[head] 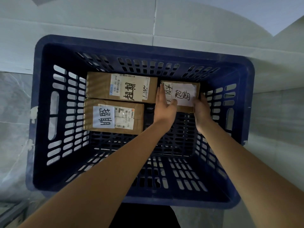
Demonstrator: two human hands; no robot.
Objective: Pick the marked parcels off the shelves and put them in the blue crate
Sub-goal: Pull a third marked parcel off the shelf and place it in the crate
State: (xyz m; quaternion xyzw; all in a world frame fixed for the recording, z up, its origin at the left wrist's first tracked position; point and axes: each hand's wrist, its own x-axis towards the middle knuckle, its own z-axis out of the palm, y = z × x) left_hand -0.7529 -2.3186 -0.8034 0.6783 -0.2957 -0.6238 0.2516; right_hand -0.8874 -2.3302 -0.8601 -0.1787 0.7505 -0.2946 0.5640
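Observation:
I look straight down into the blue slotted crate (41,116). Two brown cardboard parcels lie flat in it at the far left: one (98,86) with a handwritten white label at the back, another (131,112) just in front of it. A smaller brown parcel (182,94) with a handwritten white label is at the far right of the crate, held between both hands. My left hand (164,107) grips its left side with the thumb on top. My right hand (201,111) clasps its right edge. Whether this parcel rests on the crate floor is hidden.
The crate stands on a pale covered floor (16,96) with pale sheets or boards behind it (115,22). The near half of the crate floor (164,162) holds no parcels. A dark shape (144,216) lies below the crate's near rim.

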